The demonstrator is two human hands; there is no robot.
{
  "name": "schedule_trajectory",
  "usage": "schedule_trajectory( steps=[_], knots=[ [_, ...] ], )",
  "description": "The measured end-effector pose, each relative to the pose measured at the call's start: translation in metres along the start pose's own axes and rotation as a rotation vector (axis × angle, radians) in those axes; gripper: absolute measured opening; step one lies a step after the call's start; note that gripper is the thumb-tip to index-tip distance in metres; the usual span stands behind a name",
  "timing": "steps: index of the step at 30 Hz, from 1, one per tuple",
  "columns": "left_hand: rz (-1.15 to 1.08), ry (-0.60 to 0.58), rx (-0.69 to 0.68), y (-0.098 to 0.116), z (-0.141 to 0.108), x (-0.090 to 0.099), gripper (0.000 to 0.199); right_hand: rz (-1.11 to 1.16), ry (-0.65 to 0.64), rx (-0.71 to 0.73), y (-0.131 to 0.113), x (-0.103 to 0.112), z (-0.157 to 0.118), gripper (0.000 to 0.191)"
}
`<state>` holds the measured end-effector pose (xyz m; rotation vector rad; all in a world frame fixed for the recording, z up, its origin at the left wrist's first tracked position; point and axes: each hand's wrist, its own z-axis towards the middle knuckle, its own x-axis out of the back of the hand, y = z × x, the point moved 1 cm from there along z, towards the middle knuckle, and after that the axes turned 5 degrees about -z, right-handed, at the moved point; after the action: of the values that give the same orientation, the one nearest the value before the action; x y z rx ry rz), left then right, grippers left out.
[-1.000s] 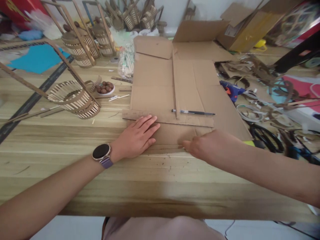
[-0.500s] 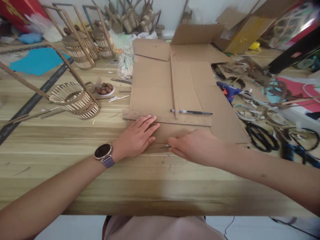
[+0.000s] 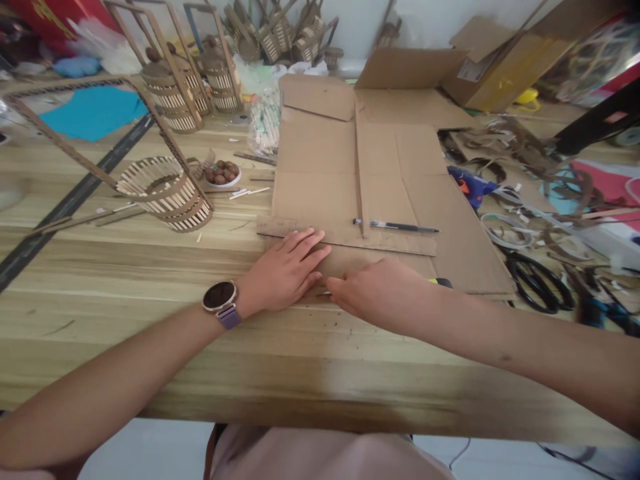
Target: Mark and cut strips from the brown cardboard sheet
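Note:
My left hand [image 3: 285, 270] lies flat with spread fingers on the cardboard sheet [image 3: 320, 153] and on the left part of a narrow cardboard strip [image 3: 380, 245]. Close to its fingertips, my right hand [image 3: 373, 290] is closed round a cutter; a bit of blade shows at the fingers, and its yellow and black end [image 3: 441, 283] shows behind the wrist. The blade is at the near edge of the cardboard. Across the strip and sheet lies a black pen [image 3: 400, 227].
Slatted basket [image 3: 165, 193] and bowl of brown balls [image 3: 223, 175] stand left. Lidded baskets [image 3: 170, 100] are behind. To the right are a blue glue gun [image 3: 470, 187], black-handled scissors [image 3: 540, 283] and cardboard scraps. An open box [image 3: 500, 67] stands at back right.
My right hand has moved left along the cardboard's near edge, closer to my left hand. The cutter's yellow and black end has come into sight. The whole view has shifted slightly.

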<state>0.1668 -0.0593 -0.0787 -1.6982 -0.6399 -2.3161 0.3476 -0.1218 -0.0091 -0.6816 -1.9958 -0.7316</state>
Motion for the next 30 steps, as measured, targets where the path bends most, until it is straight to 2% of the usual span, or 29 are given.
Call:
schedule_trajectory(
  steps=[4,10,14,18,23,27,30],
  knots=[
    [0.003,0.0,0.0,0.0,0.0,0.0,0.046,-0.005,-0.004,0.004,-0.003,0.003,0.002,0.026],
    [-0.003,-0.011,-0.005,0.0,0.0,0.0,0.047,0.032,-0.084,0.001,-0.007,0.013,0.008,0.033],
    [0.005,-0.016,-0.019,-0.002,-0.002,0.001,0.049,0.026,-0.119,-0.023,-0.001,0.013,-0.001,0.03],
    [-0.01,-0.01,-0.014,-0.004,-0.002,0.001,0.049,0.002,-0.111,-0.082,0.014,-0.005,-0.026,0.027],
    [0.01,-0.004,-0.005,-0.002,-0.003,-0.001,0.049,0.032,-0.093,-0.192,0.038,-0.044,-0.061,0.021],
    [0.031,-0.018,-0.001,-0.006,-0.002,0.001,0.05,0.214,-0.035,-0.168,0.061,-0.069,-0.078,0.031],
    [0.005,-0.069,-0.064,-0.016,0.002,0.006,0.049,0.402,0.009,-0.167,0.072,-0.075,-0.081,0.037]
  ],
)
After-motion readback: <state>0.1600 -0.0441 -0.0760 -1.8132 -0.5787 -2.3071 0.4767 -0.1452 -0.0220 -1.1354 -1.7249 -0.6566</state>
